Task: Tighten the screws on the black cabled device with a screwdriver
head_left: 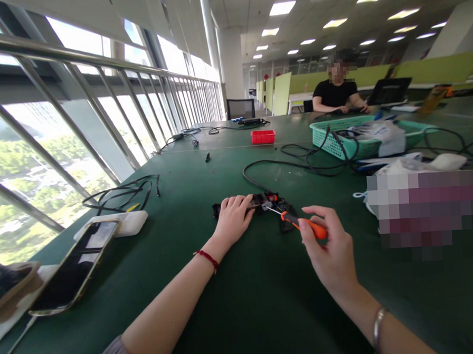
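Note:
A small black electronic device [266, 201] with its inside exposed lies on the green table [235, 304], with a black cable running from it. My left hand [234, 217] rests on the device's left end, fingers curled over it and holding it down. My right hand [330, 246] grips an orange-handled screwdriver [302, 225]. Its metal tip points up and left into the device's open part.
A phone [77, 267] leans on a white block [120, 224] at left, beside loose black cables [122, 196]. A red tray [263, 137], a teal basket [361, 136] and white bags stand farther back. A person in black sits at the far end. Window railings run along the left.

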The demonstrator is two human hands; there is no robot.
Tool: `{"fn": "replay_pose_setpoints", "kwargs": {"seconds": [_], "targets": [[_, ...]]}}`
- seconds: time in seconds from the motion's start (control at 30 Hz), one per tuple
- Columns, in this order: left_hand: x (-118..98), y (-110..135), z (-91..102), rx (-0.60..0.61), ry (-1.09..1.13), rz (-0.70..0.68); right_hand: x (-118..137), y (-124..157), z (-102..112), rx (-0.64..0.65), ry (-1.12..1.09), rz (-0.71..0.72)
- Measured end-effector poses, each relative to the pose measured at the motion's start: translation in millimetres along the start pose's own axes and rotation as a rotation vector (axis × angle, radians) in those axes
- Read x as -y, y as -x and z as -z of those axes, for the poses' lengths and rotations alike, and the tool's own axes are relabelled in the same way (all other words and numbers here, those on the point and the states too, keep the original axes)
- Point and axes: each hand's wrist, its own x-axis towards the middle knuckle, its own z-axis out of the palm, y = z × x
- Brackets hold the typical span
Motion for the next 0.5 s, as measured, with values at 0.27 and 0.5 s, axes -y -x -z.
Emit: {"fn": "replay_pose_setpoints", "kwargs": {"seconds": [0.27,0.5], "targets": [[0.2,0.3,-0.3,-0.013,0.008,-0.002,0.2,-0.4,-2.5,-0.106,0.013,0.127],[-0.9,-0.6,1.5,0.018,-0.001,0.013,-8.7,-1.8,-4.1,-0.123,0.035,0.147]]}}
